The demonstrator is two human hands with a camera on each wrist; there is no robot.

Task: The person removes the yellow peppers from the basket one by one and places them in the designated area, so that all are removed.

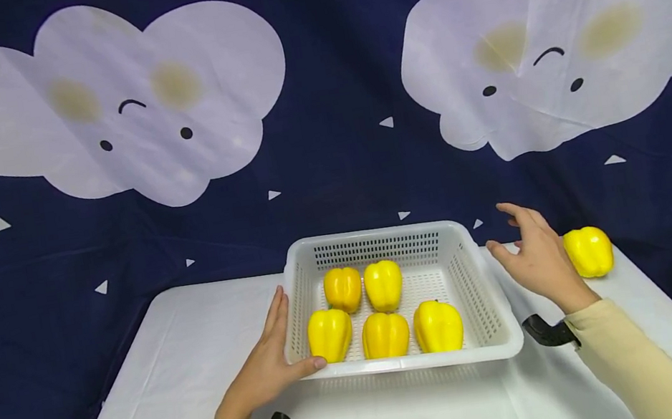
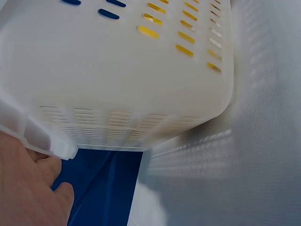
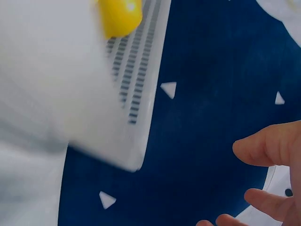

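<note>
A white plastic basket [image 1: 405,363] with slotted walls holds several yellow bell peppers [image 1: 385,336] and stands on the table. At its front left corner my left hand [image 1: 264,365] grips the basket, thumb on the front rim and fingers along the outside of the left wall. In the left wrist view the fingers [image 2: 49,169] bend under the rim. My right hand [image 1: 539,262] is to the right of the basket, apart from it, thumb and fingers spread with nothing between them. Just beyond its outer side lies another yellow bell pepper [image 1: 589,252], partly overlapped by the hand.
A white cloth covers the table [image 1: 188,354], whose right edge runs close beside the lone pepper. Behind the table hangs a dark blue curtain [image 1: 355,163] with cloud prints. A black wrist mount [image 1: 549,329] juts inward from the right wrist, near the basket's right side.
</note>
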